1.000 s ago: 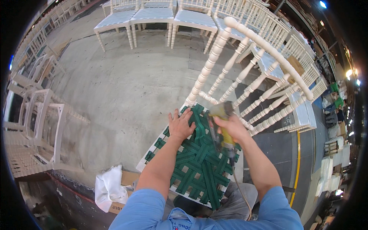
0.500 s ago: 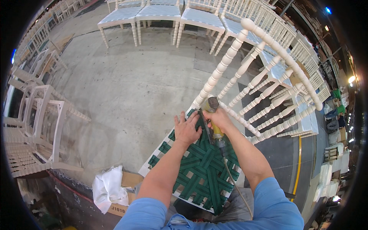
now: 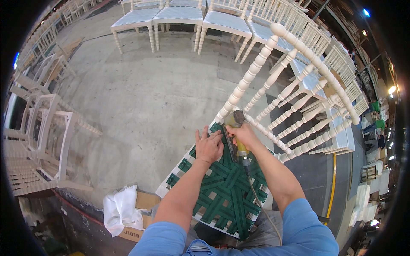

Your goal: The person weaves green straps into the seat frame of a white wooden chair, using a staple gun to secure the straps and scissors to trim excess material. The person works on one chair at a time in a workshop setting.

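A white chair (image 3: 241, 88) with turned spindles stands in front of me. Green woven webbing (image 3: 230, 182) crisscrosses its seat frame. My right hand (image 3: 244, 135) is wrapped round a yellow and black staple gun (image 3: 242, 147), whose nose is by the seat's back left corner, close to the backrest. An air hose (image 3: 256, 194) runs from the gun toward my lap. Just left of the gun, my left hand (image 3: 209, 146) lies on the webbing near the seat's left edge, thumb apart and fingertips at a strap. The tool's exact contact point is hidden.
White chairs with pale seats (image 3: 178, 15) line the far side and continue along the right. Bare chair frames (image 3: 48, 128) lie at the left. Beside my left arm, a white plastic bag (image 3: 120, 209) rests on a cardboard box (image 3: 131, 233). A yellow line (image 3: 332, 187) marks the floor at right.
My left hand's fingers have drawn closer together and shifted slightly on the webbing. The staple gun has stayed in almost the same place, still in my right hand.
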`<act>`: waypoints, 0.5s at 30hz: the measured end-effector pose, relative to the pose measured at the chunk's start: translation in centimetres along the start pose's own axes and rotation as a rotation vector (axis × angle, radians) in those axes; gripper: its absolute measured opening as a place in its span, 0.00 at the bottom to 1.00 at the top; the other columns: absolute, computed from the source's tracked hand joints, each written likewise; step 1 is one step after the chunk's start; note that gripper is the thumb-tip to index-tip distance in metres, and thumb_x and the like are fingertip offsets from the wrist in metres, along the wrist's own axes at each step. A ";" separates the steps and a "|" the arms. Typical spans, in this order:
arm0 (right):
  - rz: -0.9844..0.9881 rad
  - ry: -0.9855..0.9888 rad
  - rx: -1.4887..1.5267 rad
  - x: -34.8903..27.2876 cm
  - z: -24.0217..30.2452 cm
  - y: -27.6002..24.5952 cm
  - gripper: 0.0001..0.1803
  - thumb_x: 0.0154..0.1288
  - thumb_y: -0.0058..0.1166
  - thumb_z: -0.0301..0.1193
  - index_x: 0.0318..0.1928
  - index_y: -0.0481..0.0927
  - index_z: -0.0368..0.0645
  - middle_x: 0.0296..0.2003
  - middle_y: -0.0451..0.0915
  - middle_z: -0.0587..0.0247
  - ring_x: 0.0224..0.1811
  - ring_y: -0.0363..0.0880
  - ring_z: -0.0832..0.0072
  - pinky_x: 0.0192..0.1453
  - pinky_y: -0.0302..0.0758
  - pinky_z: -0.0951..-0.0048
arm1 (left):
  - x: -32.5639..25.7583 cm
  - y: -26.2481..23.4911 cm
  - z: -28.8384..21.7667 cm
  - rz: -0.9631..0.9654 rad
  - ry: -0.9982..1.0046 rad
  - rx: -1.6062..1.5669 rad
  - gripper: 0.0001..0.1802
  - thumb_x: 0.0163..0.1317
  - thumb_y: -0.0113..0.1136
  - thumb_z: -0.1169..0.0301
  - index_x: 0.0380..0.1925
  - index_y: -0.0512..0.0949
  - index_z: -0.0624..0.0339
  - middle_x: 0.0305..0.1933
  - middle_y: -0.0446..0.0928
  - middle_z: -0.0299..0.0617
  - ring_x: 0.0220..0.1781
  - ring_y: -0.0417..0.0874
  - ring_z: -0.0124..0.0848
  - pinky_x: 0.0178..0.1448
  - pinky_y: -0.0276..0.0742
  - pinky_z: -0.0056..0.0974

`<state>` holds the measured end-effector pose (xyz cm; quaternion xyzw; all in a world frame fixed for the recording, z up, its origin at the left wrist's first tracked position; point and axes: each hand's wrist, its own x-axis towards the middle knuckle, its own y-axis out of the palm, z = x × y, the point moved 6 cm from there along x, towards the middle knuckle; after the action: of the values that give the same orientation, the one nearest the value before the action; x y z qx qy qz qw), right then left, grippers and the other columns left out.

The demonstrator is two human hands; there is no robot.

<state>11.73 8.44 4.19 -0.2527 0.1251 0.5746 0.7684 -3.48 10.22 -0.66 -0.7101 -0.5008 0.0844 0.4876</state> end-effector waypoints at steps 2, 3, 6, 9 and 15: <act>-0.013 -0.013 -0.005 -0.1 -0.1 -0.3 0.11 0.69 0.64 0.34 0.38 0.80 0.39 0.26 0.79 0.66 0.18 0.74 0.77 0.20 0.70 0.72 | 0.0 0.1 0.1 0.001 0.001 -0.008 0.16 0.59 0.60 0.62 0.46 0.88 0.44 0.60 0.84 0.25 0.74 0.71 0.50 0.76 0.57 0.68; -0.015 -0.016 -0.007 -0.3 -0.1 -0.1 0.11 0.69 0.64 0.34 0.38 0.80 0.39 0.26 0.79 0.66 0.18 0.74 0.77 0.20 0.70 0.72 | -0.2 0.2 0.2 0.010 -0.004 -0.014 0.16 0.58 0.60 0.62 0.45 0.88 0.45 0.59 0.84 0.26 0.73 0.71 0.50 0.76 0.58 0.67; 0.038 -0.065 0.034 -0.2 0.7 0.5 0.12 0.70 0.64 0.35 0.38 0.80 0.39 0.27 0.80 0.66 0.18 0.74 0.77 0.20 0.70 0.72 | -0.3 0.2 0.6 0.011 -0.001 -0.019 0.15 0.57 0.60 0.62 0.43 0.88 0.46 0.58 0.85 0.27 0.73 0.72 0.50 0.74 0.61 0.66; 0.016 -0.001 -0.054 0.1 0.2 0.9 0.12 0.70 0.63 0.35 0.39 0.80 0.38 0.28 0.80 0.66 0.17 0.74 0.78 0.19 0.70 0.73 | -0.2 0.3 0.5 -0.002 0.002 -0.055 0.13 0.56 0.61 0.63 0.40 0.88 0.48 0.56 0.85 0.28 0.72 0.72 0.51 0.73 0.63 0.65; 0.039 -0.053 -0.014 -0.9 1.0 1.0 0.11 0.70 0.64 0.34 0.39 0.80 0.39 0.27 0.79 0.66 0.17 0.74 0.78 0.19 0.69 0.73 | -0.3 0.0 0.8 -0.034 -0.002 -0.065 0.12 0.55 0.61 0.63 0.37 0.88 0.50 0.55 0.86 0.29 0.71 0.73 0.50 0.72 0.65 0.63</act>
<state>10.41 8.43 5.18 -0.2402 0.1052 0.5967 0.7584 -4.06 10.47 -1.14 -0.7169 -0.5159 0.0607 0.4650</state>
